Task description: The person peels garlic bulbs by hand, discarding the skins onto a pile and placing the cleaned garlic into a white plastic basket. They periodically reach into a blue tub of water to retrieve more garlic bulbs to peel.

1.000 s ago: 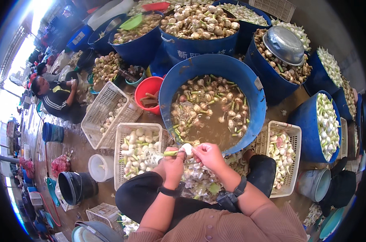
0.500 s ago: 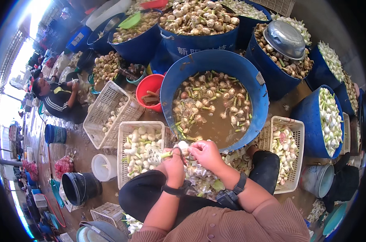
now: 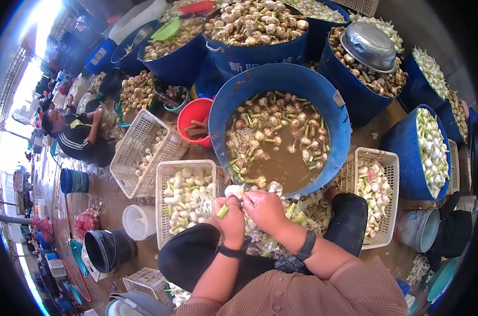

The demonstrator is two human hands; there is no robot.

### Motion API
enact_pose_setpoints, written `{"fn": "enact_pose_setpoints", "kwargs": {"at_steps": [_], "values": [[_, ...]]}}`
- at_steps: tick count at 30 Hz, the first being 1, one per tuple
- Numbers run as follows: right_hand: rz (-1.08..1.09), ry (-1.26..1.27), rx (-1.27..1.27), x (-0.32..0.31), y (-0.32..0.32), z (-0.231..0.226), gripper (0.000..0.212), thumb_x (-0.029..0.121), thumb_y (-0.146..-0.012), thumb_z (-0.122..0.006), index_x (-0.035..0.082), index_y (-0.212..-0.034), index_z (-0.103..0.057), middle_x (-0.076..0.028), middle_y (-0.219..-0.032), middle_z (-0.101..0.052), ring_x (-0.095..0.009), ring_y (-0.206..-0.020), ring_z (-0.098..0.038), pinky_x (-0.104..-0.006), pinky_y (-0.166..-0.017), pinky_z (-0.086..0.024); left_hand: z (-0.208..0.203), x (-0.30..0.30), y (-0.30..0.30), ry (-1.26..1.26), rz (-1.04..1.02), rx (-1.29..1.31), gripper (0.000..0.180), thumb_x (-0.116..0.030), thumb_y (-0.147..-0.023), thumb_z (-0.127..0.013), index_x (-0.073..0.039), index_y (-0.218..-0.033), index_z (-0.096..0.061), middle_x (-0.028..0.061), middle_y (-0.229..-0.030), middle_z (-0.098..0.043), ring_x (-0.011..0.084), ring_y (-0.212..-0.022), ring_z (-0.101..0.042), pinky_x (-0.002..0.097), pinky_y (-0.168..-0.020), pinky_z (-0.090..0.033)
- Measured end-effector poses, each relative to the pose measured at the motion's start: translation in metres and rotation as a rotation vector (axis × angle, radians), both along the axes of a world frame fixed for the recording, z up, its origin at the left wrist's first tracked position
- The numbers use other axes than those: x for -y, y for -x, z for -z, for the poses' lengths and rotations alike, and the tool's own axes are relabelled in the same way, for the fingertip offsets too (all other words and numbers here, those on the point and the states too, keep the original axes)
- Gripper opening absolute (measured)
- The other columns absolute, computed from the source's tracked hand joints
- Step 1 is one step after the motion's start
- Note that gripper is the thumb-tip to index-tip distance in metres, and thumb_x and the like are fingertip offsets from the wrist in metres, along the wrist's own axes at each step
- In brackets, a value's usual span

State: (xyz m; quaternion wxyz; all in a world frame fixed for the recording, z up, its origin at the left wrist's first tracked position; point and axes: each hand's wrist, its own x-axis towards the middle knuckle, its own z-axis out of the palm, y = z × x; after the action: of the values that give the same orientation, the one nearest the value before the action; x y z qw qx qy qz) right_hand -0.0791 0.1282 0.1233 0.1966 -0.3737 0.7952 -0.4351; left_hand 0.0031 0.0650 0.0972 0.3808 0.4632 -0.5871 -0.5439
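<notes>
A garlic bulb (image 3: 234, 190) with a cut green stem is wrapped in my left hand (image 3: 231, 225), its white head showing above the fingers. Close beside it, my right hand (image 3: 263, 209) is closed with bent fingers by the bulb; what they pinch is hidden. A whitish scrap (image 3: 275, 187) shows just past the right knuckles. Both hands are over my lap, at the near rim of a big blue tub (image 3: 281, 73) where trimmed garlic bulbs (image 3: 273, 124) float in brown water. Peeled skins and stems (image 3: 302, 210) lie heaped below the hands.
White crates of garlic stand left (image 3: 162, 210) and right (image 3: 389, 205) of my knees. A red bucket (image 3: 194, 113) touches the tub's left side. Blue barrels (image 3: 254, 52) of garlic line the back and right, one topped by a metal basin (image 3: 370, 45). Another person (image 3: 78, 131) sits at left.
My right hand has closed more, its fingers turning from a pinch at the bulb into a fist beside it. The green stem in my left hand has tilted downward.
</notes>
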Motion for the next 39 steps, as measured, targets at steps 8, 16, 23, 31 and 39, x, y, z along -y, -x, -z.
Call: {"fn": "enact_pose_setpoints", "kwargs": {"at_steps": [8,16,23,31,39], "values": [[0.089,-0.016,-0.013,-0.018,0.007,0.036,0.013,0.014,-0.076,-0.054,0.003,-0.068,-0.058,-0.015,-0.069,-0.060,-0.030,-0.062,-0.058,-0.0350,-0.057,-0.047,-0.004,0.007,0.004,-0.850,-0.275,-0.231,0.014,-0.017,-0.089,-0.047,-0.007,-0.079,-0.045,0.0012,-0.058,-0.045,0.0104,-0.045,-0.042,0.0228,-0.040,-0.037],[-0.100,-0.070,-0.197,-0.002,0.005,0.026,0.013,0.016,-0.075,-0.056,0.003,-0.074,-0.058,-0.010,-0.074,-0.060,-0.027,-0.064,-0.057,-0.0327,-0.057,-0.047,-0.005,0.001,0.000,-0.595,-0.130,-0.228,0.013,-0.015,-0.086,-0.049,-0.006,-0.077,-0.045,0.0028,-0.056,-0.046,0.0111,-0.045,-0.044,0.0215,-0.040,-0.036],[0.145,-0.016,0.813,-0.014,0.022,0.055,0.044,0.034,-0.091,-0.044,0.004,-0.123,-0.042,-0.006,-0.092,-0.062,-0.018,-0.078,-0.061,-0.0329,-0.062,-0.053,0.015,0.007,-0.005,-0.759,-0.054,-0.241,0.009,-0.018,-0.087,-0.048,-0.010,-0.084,-0.045,0.0001,-0.064,-0.045,0.0080,-0.044,-0.037,0.0203,-0.038,-0.030],[-0.751,1.286,1.701,-0.036,0.113,0.057,0.071,0.062,-0.083,-0.036,0.006,-0.127,-0.041,-0.020,-0.100,-0.057,-0.034,-0.087,-0.058,-0.0429,-0.070,-0.052,0.036,0.023,-0.023,0.011,0.427,0.169,0.022,0.003,-0.076,-0.050,-0.007,-0.095,-0.048,0.0064,-0.071,-0.053,0.0154,-0.054,-0.050,0.0301,-0.052,-0.045],[0.409,-0.820,0.068,-0.015,0.273,0.254,0.046,0.017,-0.081,-0.053,0.010,-0.126,-0.043,-0.015,-0.128,-0.045,-0.029,-0.114,-0.046,-0.0474,-0.090,-0.038,0.035,0.008,0.001,0.244,1.221,0.816,0.039,-0.006,-0.065,-0.056,-0.011,-0.103,-0.056,0.0137,-0.096,-0.058,0.0344,-0.088,-0.055,0.0404,-0.078,-0.045]]}}
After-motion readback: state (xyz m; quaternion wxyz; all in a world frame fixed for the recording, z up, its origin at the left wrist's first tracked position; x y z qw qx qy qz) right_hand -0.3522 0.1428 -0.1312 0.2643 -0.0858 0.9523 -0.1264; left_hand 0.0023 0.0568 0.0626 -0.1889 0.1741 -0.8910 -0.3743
